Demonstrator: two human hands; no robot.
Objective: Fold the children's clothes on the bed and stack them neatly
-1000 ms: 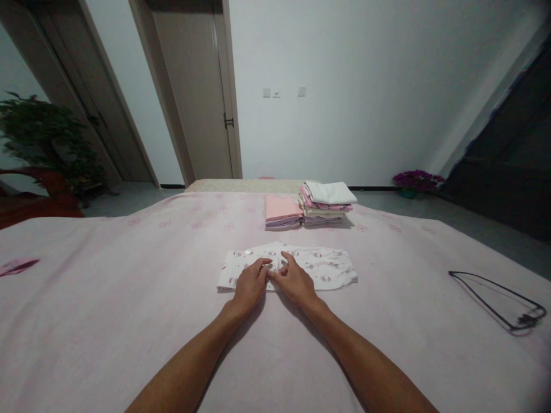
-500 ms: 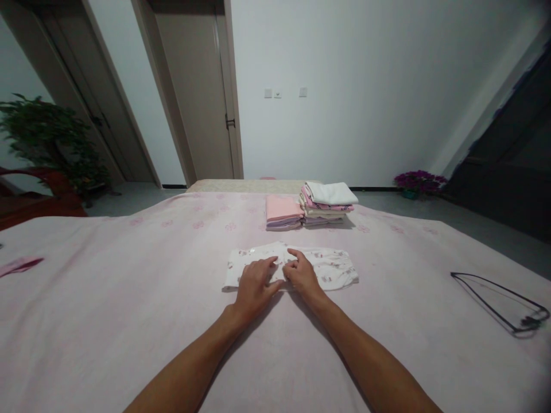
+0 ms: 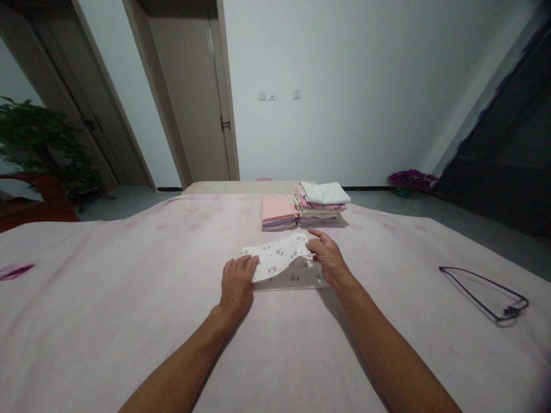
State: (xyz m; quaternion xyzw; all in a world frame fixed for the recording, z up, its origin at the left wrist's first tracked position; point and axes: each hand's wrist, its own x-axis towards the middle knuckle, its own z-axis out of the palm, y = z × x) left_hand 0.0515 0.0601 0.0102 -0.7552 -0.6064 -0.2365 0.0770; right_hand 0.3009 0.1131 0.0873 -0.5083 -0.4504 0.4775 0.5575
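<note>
A white garment [image 3: 275, 258] with a small scattered print lies folded on the bed; its exact kind does not show. My right hand [image 3: 330, 259] pinches the right end of its top layer, which is raised and arched above the layer beneath. At the opposite end, my left hand [image 3: 239, 281] has its fingers curled over the garment's left edge, holding it low against the bedspread. The left thumb is hidden.
Behind the garment stand a peach and lilac folded pile [image 3: 279, 213] and a taller folded stack [image 3: 323, 201] topped with white cloth. A black wire frame [image 3: 484, 292] lies right on the pink bedspread [image 3: 129, 298]. A pink piece [image 3: 16, 271] lies far left.
My hands have moved apart, the right one rightward and up. The garment's right part has been folded over leftward, and its top layer is now lifted. The view has shifted slightly.
</note>
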